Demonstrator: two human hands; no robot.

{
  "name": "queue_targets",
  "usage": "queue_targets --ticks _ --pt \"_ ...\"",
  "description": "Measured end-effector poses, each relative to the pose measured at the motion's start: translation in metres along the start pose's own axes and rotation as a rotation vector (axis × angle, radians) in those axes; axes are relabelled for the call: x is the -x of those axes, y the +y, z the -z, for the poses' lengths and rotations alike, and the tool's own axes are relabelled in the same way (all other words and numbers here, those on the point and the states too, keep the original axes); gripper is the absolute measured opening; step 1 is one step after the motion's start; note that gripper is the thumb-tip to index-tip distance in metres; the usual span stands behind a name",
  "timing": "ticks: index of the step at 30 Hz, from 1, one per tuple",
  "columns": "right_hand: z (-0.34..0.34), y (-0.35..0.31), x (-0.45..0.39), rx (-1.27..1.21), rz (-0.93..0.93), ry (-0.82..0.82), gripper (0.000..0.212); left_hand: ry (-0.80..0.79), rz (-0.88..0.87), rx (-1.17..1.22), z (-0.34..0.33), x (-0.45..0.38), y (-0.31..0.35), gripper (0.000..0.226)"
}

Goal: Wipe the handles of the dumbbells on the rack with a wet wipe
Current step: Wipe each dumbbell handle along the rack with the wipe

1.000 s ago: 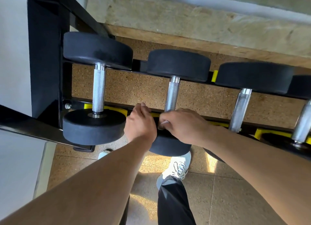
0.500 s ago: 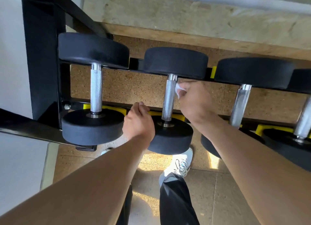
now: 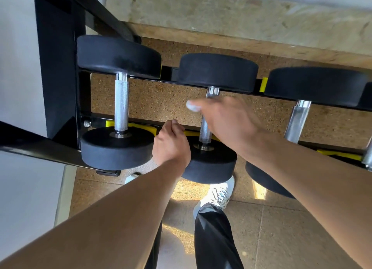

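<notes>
Black round-headed dumbbells lie across a black rack [image 3: 58, 83]. The leftmost dumbbell's metal handle [image 3: 121, 105] is bare. My right hand [image 3: 225, 117], blurred by motion, covers the upper part of the second dumbbell's handle [image 3: 205, 133] and holds a small white wet wipe [image 3: 192, 106], which sticks out at its left side. My left hand [image 3: 171, 145] is closed on the rack's front rail between the first two dumbbells. A third dumbbell's handle [image 3: 296, 121] shows to the right.
Yellow cradle pads [image 3: 150, 129] line the rack's rails. Speckled cork-coloured floor [image 3: 281, 228] lies below, with my white shoe [image 3: 218, 194] and dark trouser leg. A pale wall [image 3: 18, 67] stands at the left, close to the rack's upright.
My right hand slid up the second dumbbell's handle from its near end, and now sits over the handle with the wipe on the left side. My left hand stayed on the rail.
</notes>
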State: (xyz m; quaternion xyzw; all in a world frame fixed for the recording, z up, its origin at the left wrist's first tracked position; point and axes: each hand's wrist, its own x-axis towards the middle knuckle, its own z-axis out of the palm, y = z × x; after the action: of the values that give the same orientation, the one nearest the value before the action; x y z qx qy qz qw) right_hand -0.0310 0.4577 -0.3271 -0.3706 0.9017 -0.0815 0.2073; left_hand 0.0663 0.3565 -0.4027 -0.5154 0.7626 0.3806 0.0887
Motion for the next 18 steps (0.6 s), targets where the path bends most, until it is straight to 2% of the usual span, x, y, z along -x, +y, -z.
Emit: queue_targets --ticks 1,3,5,7,9,12,14,16,18 --pt "0.002 -0.001 -0.005 0.022 -0.027 0.011 0.044 -0.003 -0.002 0.003 0.0 0.0 0.001 0.041" --pt "0.0 -0.004 -0.012 0.124 -0.03 -0.11 0.038 -0.004 -0.008 -0.01 0.0 0.0 0.001 0.041" --pt "-0.009 -0.011 -0.008 0.217 0.088 -0.254 0.03 -0.003 -0.01 -0.018 0.0 0.0 0.0 0.039" --pt "-0.018 -0.009 0.003 0.166 0.186 -0.338 0.028 0.004 -0.011 -0.027 0.0 -0.001 0.0 0.037" --pt "-0.028 0.003 0.015 0.006 0.19 -0.35 0.028 0.003 -0.016 -0.034 0.0 -0.001 0.0 0.039" --pt "-0.032 0.027 0.03 -0.174 0.086 -0.356 0.019 -0.005 -0.027 -0.02 0.0 -0.001 -0.001 0.04" --pt "-0.031 0.048 0.039 -0.184 -0.049 -0.406 0.016 -0.004 -0.027 -0.014 0.0 -0.001 -0.002 0.04" --pt "-0.032 0.06 0.044 -0.122 -0.226 -0.323 0.021 -0.003 -0.021 -0.004 -0.001 -0.001 -0.002 0.04" --pt "-0.04 0.052 0.043 -0.172 -0.357 -0.264 0.023 -0.009 -0.016 -0.003 0.0 -0.002 -0.003 0.04"
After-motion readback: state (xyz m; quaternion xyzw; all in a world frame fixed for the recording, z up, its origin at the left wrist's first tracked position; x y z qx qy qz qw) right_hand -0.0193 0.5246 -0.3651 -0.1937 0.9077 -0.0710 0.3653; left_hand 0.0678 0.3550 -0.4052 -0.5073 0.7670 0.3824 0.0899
